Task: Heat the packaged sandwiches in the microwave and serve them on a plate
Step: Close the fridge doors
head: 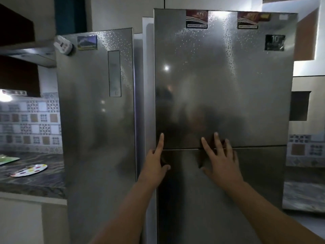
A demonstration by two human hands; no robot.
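Note:
A steel fridge fills the view, with an upper right door (pixel 223 81) standing slightly ajar and a lower door (pixel 219 191) under it. My left hand (pixel 157 160) rests at the left edge of these doors, index finger pointing up along the upper door's edge. My right hand (pixel 220 159) lies flat with fingers spread across the seam between the two doors. Neither hand holds anything. A round plate (pixel 29 170) with coloured dots sits on the dark counter at the left. No sandwiches or microwave are in view.
The fridge's left door (pixel 95 106) has a control panel and magnets. A dark stone counter (pixel 31 184) runs left, backed by patterned tiles. A range hood (pixel 26 53) hangs above it. A green item (pixel 7 159) lies on the counter.

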